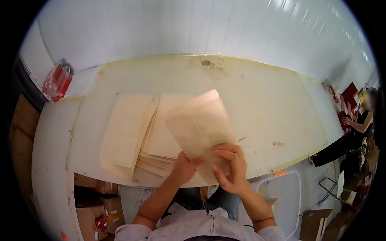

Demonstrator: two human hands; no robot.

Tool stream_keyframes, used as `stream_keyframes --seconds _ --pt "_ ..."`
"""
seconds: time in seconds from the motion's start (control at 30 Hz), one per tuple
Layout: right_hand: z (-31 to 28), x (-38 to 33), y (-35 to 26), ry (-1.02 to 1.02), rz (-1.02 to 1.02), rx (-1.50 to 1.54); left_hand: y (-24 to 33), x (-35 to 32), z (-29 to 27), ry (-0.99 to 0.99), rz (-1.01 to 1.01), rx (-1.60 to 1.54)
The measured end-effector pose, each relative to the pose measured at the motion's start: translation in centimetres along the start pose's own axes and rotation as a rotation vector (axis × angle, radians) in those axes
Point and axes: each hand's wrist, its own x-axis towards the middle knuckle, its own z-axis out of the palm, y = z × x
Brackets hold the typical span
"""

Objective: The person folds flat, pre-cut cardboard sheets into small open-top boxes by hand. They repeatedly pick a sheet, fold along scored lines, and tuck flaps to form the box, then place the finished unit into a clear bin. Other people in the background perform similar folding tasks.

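The left hand (pixel 184 168) pinches the pale envelope (pixel 201 126) near its lower end, probably for steadiness; the right hand (pixel 232 168) curves over it, thumb and fingers apart

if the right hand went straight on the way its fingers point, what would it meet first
Most likely the cream envelope: the right hand points leftward over its near end, seemingly touching it already, though exact depth is unclear.
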Motion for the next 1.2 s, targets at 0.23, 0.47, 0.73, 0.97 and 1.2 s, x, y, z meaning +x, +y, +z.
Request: stream_keyframes --seconds 0.23,0.47,0.73,0.97,1.2 --pt "1.3 -0.9 1.8 0.159 0.161 -0.415 0.2 1.9 1.2 0.380 -0.373 -0.577" --pt "2.4 -2.5 2.3 0.220 0.268 -0.454 -0.6 3.3 3.3 0.407 -0.326 0.008" --pt "2.1 -2.2 2.8 0.143 0.329 -0.421 -0.4 4.1 2.2 0.389 -0.414 0.081" --pt "0.3 -1.8 4.3 0.272 0.262 0.068 0.9 3.4 2.1 0.316 -0.429 0.409" --pt "-6.3 2.4 5.0 0.135 0.568 0.251 3.7 2.0 1.2 0.076 -0.544 0.611"
